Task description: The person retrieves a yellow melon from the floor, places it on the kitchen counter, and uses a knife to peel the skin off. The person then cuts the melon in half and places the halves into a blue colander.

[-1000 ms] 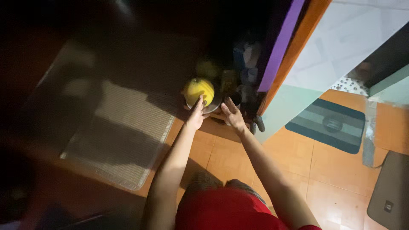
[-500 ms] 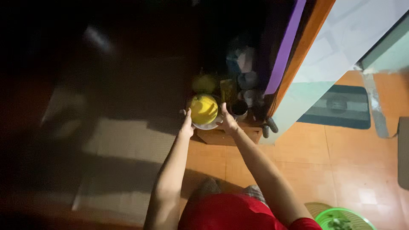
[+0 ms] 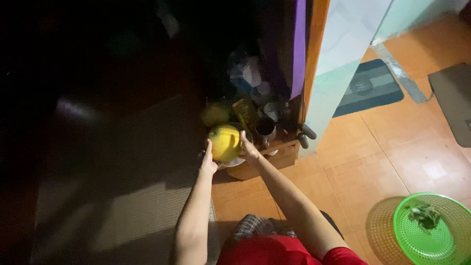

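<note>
A large yellow-green round fruit (image 3: 224, 142) sits in a pale dish (image 3: 236, 161) on a low wooden stand (image 3: 274, 153). My left hand (image 3: 207, 159) grips the dish's left side, thumb against the fruit. My right hand (image 3: 248, 149) holds the right side, fingers along the fruit. Both arms reach forward from my red shirt. I cannot tell whether the dish is lifted or resting.
Behind the fruit stand a metal cup (image 3: 265, 128), a dim second fruit (image 3: 215, 114) and cluttered items in shadow. A purple strip (image 3: 298, 49) runs along an orange door frame. A woven mat (image 3: 113, 216) lies left, a dark doormat (image 3: 369, 87) right, and a green basket (image 3: 434, 229) at the lower right.
The view has shifted so the green basket shows fully at the lower right. Both hands have closed in on the dish's sides and stay around the fruit.
</note>
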